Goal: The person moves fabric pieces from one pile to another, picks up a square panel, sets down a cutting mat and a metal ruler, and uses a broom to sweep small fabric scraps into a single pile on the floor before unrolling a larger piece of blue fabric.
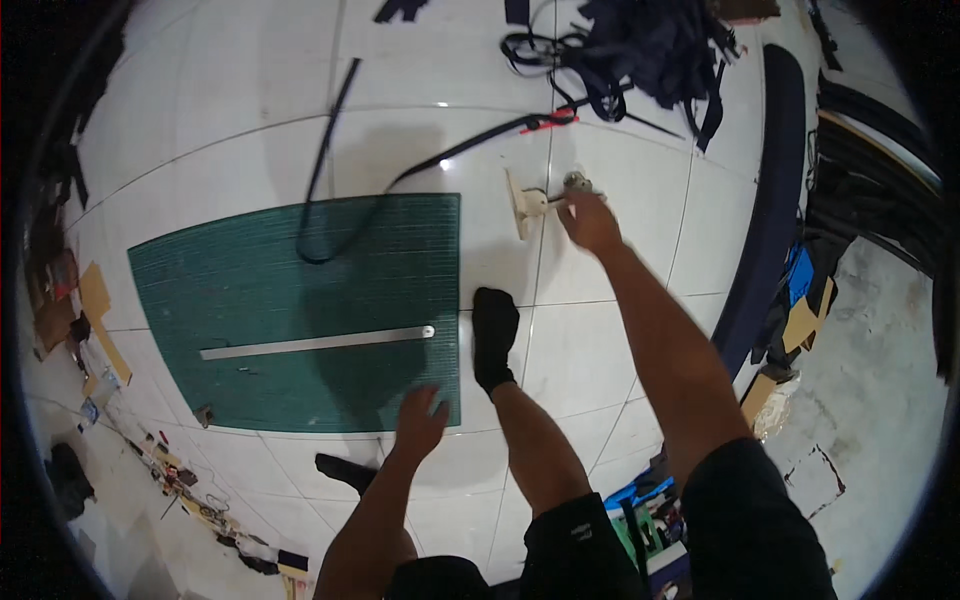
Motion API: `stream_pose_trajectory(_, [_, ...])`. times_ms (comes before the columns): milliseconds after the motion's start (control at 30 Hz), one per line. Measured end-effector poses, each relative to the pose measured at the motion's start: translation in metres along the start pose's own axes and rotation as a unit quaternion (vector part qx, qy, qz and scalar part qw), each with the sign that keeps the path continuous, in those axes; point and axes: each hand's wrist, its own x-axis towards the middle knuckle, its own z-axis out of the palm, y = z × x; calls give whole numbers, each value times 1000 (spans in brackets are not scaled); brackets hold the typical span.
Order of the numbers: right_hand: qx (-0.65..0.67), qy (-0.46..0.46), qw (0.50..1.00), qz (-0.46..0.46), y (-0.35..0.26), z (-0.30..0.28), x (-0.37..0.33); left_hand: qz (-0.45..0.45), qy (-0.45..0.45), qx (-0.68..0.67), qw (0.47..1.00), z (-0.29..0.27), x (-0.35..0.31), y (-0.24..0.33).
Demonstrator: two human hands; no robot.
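Right hand at cream tool, gripping or merely touching, can't tell; tool just left of it. Left hand empty, fingers parted, steel ruler ahead-left. Loose pinch could let tool tip.

The floor is white-tiled (and rather glossy).

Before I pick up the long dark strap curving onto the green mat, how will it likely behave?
The strap is probably floppy, since it bends in a loose curve. Being narrow, it's likely light. It may snag the tangled pile, as one end runs toward it.
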Motion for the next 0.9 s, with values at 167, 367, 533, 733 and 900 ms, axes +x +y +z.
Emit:
stream_pose_trajectory(167, [-24,48,998,-37,-33,-4,108,110,56,28,992,31,179,122])
stream_pose_trajectory(367, [-74,59,987,-133,-17,12,132,132,130,166,968,45,288,166])
stream_pose_trajectory(533, [-77,47,977,-194,9,3,129,158,102,192,963,47,290,151])
stream_pose_trajectory(733, [-91,52,964,-244,18,-26,99,190,131,305,924,58,268,146])
stream_pose_trajectory(900, [185,98,977,-41,31,-48,62,271,90,301,910,59,281,146])
